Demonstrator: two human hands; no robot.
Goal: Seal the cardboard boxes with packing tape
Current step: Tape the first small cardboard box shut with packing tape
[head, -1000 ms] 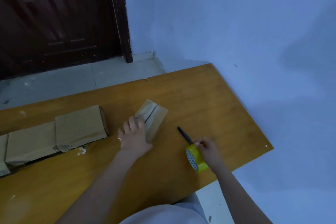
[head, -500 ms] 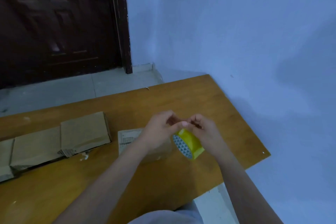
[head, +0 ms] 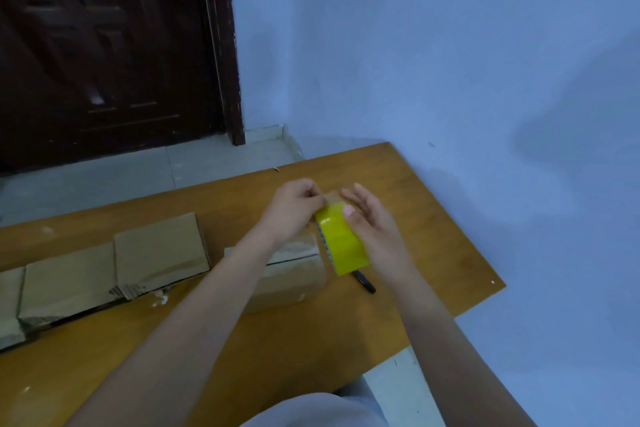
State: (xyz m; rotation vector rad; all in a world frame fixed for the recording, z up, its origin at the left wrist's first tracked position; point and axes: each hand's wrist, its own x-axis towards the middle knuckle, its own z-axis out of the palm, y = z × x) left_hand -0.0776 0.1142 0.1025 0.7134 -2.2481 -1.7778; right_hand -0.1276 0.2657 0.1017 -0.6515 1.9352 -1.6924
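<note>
Wooden counter (head: 433,218) against a pale blue wall, dark door behind. Far left of the left hand (head: 294,208): a row of closed cardboard boxes (head: 104,274), no tape visible on them. Under the left forearm sits the box being worked on (head: 291,274), flaps shut, seam not yet taped. 1 s ago the left hand lay on that box w/ the tape roll (head: 343,241) down by the counter's edge; now both hands are up over the box. The left hand pinches at the roll's free end (peeling it, I'd judge), the right hand (head: 372,222) cradles the yellow roll, thumb on top, fingers straight. Black pen (head: 363,281) just below the right hand. Roll's side has a pattern; no readable writing or brand anywhere.
</note>
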